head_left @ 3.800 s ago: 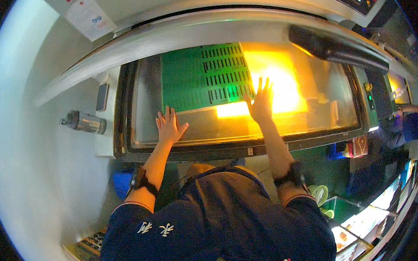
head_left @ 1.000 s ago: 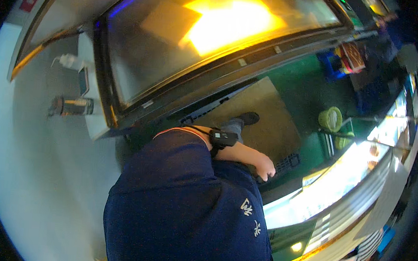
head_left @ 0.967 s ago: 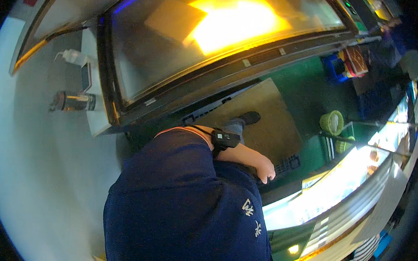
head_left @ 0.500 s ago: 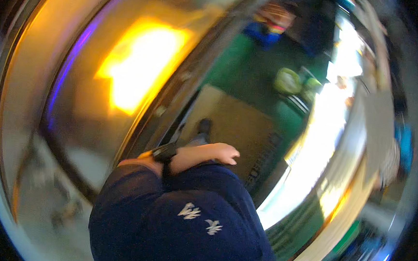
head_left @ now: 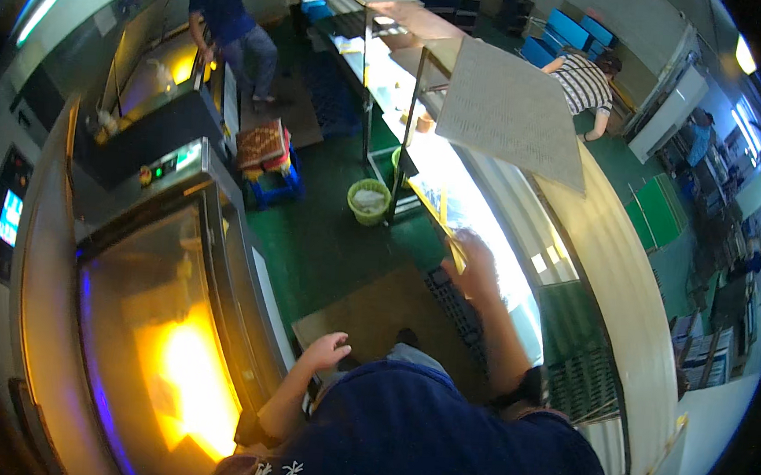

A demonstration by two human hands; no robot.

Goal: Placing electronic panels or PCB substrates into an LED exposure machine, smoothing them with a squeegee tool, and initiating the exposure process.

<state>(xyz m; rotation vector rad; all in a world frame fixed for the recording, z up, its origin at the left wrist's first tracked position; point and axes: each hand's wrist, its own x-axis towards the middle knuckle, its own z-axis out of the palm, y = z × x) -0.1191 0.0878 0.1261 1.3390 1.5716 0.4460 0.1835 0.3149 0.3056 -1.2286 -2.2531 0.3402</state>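
My right hand (head_left: pixel 475 266) reaches over the brightly lit table on the right. Its fingers are closed on the near end of a thin sheet with yellow edges (head_left: pixel 440 208), which lies on the glowing surface (head_left: pixel 504 233). Glare hides most of that sheet's face. My left hand (head_left: pixel 327 351) hangs in front of my body beside the exposure machine. The fingers are loosely bent and apart, with nothing in them. On my left, the machine's glass bed (head_left: pixel 139 344) glows strongly yellow.
A blue stool (head_left: pixel 274 188) bears a stack of red-brown items. A green basket (head_left: pixel 368 203) stands under the lit table. A grey perforated panel (head_left: pixel 513 114) juts above it. One person (head_left: pixel 228 15) works far left, another in stripes (head_left: pixel 585 84) beyond the table.
My view has swung right and lifted, bringing the lit table and room into sight. My right hand has come into view on the yellow-edged sheet. My left hand still holds nothing.
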